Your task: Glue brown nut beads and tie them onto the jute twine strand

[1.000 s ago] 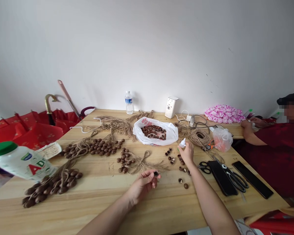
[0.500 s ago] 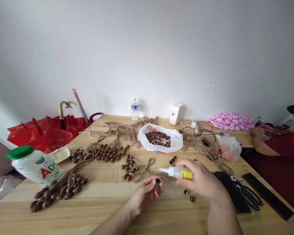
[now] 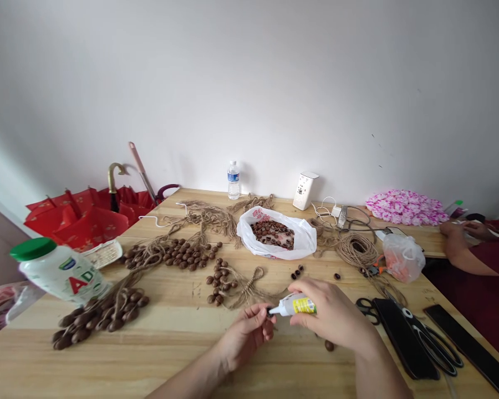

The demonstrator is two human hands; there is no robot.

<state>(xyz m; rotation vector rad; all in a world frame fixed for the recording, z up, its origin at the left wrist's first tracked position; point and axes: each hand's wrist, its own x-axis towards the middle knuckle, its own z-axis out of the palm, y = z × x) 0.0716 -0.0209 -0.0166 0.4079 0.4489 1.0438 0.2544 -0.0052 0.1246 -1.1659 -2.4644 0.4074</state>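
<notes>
Between the thumb and fingers of my left hand (image 3: 249,331) is a small brown nut shell (image 3: 270,313), its hollow side up. My right hand (image 3: 330,313) grips a glue bottle (image 3: 298,306) with a yellow label and a white nozzle. The bottle lies nearly level, and its tip meets the shell's opening; whether glue is coming out cannot be seen. Just beyond my hands, a bunch of brown nuts on twine (image 3: 221,282) rests on the wooden table (image 3: 183,354). A loose nut (image 3: 329,346) sits below my right hand, partly beside another piece that the hand mostly covers.
A white plastic bag (image 3: 243,235) holds many shells. Scissors (image 3: 432,341), a black case (image 3: 403,338) and a twine coil (image 3: 357,249) lie right. Left stand a green-capped jar (image 3: 62,277) and more strung nuts (image 3: 103,318). Another person's arm (image 3: 468,255) rests at far right.
My right hand has brought the glue bottle down and left, so its nozzle now reaches the shell. My left hand keeps hold of the shell. The view has shifted slightly.
</notes>
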